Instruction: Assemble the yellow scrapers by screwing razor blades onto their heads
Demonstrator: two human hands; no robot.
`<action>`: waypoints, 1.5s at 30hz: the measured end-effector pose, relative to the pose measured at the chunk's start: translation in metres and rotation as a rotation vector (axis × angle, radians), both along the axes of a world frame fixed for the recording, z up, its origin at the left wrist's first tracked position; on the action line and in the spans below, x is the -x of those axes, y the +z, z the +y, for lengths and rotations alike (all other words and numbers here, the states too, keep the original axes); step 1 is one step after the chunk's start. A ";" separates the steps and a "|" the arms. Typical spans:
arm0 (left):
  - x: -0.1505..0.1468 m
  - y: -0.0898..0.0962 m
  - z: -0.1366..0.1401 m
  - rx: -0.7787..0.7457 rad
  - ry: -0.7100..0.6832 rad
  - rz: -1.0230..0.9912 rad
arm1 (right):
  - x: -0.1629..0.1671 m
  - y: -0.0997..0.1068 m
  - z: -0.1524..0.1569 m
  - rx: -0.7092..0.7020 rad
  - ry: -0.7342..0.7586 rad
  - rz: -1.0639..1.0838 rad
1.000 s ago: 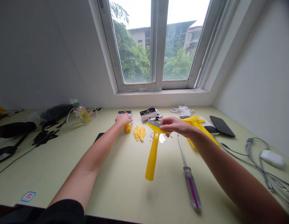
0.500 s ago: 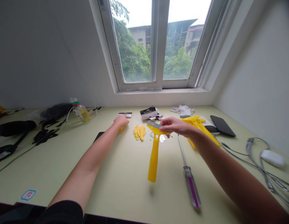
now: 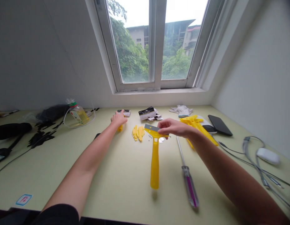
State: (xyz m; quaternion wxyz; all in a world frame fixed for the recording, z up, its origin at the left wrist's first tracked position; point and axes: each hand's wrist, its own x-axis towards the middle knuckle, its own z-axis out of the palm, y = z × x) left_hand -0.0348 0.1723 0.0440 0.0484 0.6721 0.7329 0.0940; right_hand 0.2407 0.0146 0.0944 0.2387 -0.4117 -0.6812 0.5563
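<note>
yellow scraper [image 3: 154, 159] in r grip [image 3: 175, 127], head's r end btwn thumb + fingers, narrow pinch, handle below

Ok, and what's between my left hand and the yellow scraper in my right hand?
In the head view, flat yellow pieces lie on the table, and small silvery bits show beside the scraper.

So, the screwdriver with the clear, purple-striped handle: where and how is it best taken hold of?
Probably by its thick, clear plastic handle, from above: the screwdriver lies with that handle nearest the camera and its thin metal shaft pointing away. The shaft runs up close to the right hand in view, which pinches a yellow plastic scraper, so the near end looks easier to reach.
</note>
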 end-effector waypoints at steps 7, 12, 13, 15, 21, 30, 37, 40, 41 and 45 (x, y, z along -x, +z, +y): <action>-0.017 0.005 -0.125 0.105 -0.591 -1.052 | 0.009 -0.005 -0.002 0.014 0.122 0.071; -0.042 -0.019 -0.211 0.512 -0.489 -1.691 | 0.030 -0.021 -0.003 -0.021 0.183 0.044; -0.047 -0.023 -0.217 0.516 -0.430 -1.748 | 0.035 -0.026 -0.003 -0.020 0.179 0.024; -0.052 -0.028 -0.221 0.501 -0.310 -1.815 | 0.044 -0.034 -0.004 -0.001 0.160 -0.019; -0.049 -0.036 -0.215 0.423 -0.038 -1.853 | 0.055 -0.039 0.003 -0.004 0.194 -0.115; -0.043 -0.042 -0.211 0.396 -0.044 -1.834 | 0.074 -0.050 0.065 -0.612 0.155 -0.733; -0.043 -0.041 -0.212 0.394 -0.049 -1.854 | 0.092 -0.051 0.066 -0.691 0.212 -0.889; -0.044 -0.040 -0.212 0.398 -0.051 -1.846 | 0.089 -0.049 0.063 -0.732 0.175 -0.840; -0.044 -0.039 -0.212 0.400 -0.052 -1.847 | 0.088 -0.049 0.062 -0.752 0.151 -0.816; -0.046 -0.038 -0.212 0.408 -0.054 -1.829 | 0.083 -0.044 0.064 -0.879 -0.114 -0.707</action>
